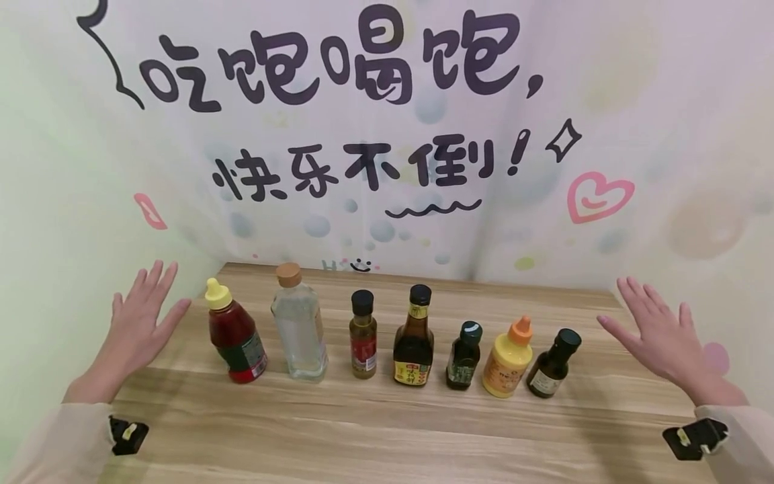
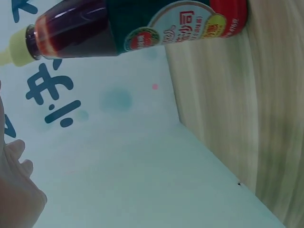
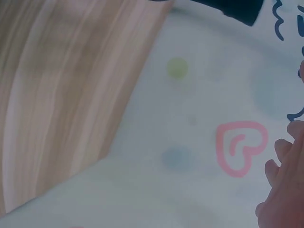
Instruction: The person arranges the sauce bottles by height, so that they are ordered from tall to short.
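Note:
Both hands are held up with fingers straight, at either end of a row of bottles. My left hand (image 1: 140, 323) is beside a dark red sauce bottle with a yellow nozzle cap (image 1: 236, 339), apart from it. In the left wrist view that sauce bottle (image 2: 175, 26) shows its label. To its right stands a clear bottle with a brown cap (image 1: 299, 329). Nearest my right hand (image 1: 662, 336) is a small dark bottle with a black cap (image 1: 551, 370), untouched. In the right wrist view only a dark cap (image 3: 240, 7) shows, at the top edge.
Between these stand a small red-labelled bottle (image 1: 363, 343), a soy sauce bottle (image 1: 414, 346), a small dark green-capped bottle (image 1: 463, 359) and a yellow squeeze bottle with an orange nozzle (image 1: 506, 363). They stand upright on a wooden table (image 1: 363, 437) before a printed cloth (image 1: 387, 235).

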Available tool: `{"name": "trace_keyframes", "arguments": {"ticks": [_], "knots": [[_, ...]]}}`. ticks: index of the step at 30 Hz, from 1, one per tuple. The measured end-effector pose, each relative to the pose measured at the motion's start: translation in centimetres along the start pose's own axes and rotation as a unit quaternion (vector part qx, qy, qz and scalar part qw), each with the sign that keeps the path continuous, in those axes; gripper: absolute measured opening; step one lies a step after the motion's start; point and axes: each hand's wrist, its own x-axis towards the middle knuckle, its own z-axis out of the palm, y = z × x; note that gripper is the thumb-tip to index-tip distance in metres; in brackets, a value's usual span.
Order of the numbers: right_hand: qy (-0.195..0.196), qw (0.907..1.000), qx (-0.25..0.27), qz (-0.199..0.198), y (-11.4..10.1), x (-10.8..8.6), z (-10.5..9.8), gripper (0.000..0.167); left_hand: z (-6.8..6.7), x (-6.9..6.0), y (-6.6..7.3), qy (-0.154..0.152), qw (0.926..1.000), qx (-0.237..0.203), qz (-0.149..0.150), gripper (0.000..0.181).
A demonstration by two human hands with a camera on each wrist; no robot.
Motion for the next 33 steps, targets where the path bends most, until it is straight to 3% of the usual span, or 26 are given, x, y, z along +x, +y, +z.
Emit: {"name": "trace_keyframes", "arguments": {"ticks": [15,33], "knots": [[0.034,0.9969,0.014,-0.069,-4.5,2.5,-2.7,0.074,-0.6,0.9,1.8,0.027,0.9969,-0.071,0.021,0.06],[0.045,0.9869,0.018,-0.154,-11.5,6.7,-5.0,0.076,-1.9,2.9,3.4,-0.013,0.9935,-0.105,0.043,0.061]]}}
